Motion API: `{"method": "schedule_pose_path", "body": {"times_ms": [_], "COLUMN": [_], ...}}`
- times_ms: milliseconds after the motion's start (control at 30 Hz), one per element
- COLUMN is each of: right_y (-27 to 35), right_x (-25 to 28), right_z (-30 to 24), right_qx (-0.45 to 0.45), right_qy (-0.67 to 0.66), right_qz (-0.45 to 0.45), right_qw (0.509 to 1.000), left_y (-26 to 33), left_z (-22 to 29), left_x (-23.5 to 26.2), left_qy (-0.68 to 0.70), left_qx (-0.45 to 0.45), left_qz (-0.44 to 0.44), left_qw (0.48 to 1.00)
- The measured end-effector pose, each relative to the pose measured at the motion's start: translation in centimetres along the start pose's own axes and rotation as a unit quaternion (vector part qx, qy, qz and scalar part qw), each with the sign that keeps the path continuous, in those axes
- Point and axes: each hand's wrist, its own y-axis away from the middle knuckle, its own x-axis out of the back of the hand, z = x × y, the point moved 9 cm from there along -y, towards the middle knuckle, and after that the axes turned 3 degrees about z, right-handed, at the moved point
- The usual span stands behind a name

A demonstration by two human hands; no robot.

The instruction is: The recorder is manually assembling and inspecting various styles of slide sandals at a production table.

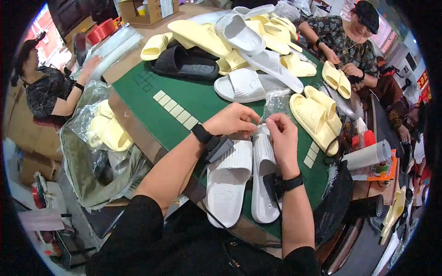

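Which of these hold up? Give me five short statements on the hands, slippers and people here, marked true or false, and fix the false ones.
1. The person's left hand and right hand are close together at the far end of the white slippers in front of them. True.
2. The sack on the left holds black slippers. False: pale yellow slippers show in it.
3. A black slipper lies farther off than that white pair. True.
4. Both co-workers are on the left. False: one person is on the left, another at upper right.
5. Both wrists are bare. False: each wears a black strap.
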Motion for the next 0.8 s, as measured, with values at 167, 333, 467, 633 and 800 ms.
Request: {"method": "schedule_pose_path", "body": {"times_ms": [167, 333, 467, 633, 800], "right_y": [0.3, 0.4, -0.6, -0.4, 0.6], "right_x": [-1.0, -1.2, -1.1, 0.4, 0.6], "right_z": [-0.3, -0.4, 0.0, -0.8, -0.6], "right_qx": [0.030, 0.007, 0.037, 0.014, 0.053], "right_qy": [0.018, 0.061, 0.022, -0.033, 0.023], "right_qz": [-0.024, -0.076, -0.045, 0.023, 0.038], "right_qw": [0.999, 0.995, 0.998, 0.999, 0.998], "left_y": [0.1, -0.6, -0.5, 0.0, 0.5], "left_z": [-1.1, -1.2, -0.3, 0.9, -0.2], "left_x": [0.7, 1.8, 2.7, 2.8, 0.9], "left_qy": [-0.009, 0.024, 0.010, 0.039, 0.081], "left_qx": [0.000, -0.010, -0.012, -0.027, -0.011], "left_qz": [0.011, 0.059, 0.087, 0.088, 0.023], "left_qw": [1.000, 0.998, 0.996, 0.995, 0.996]}}
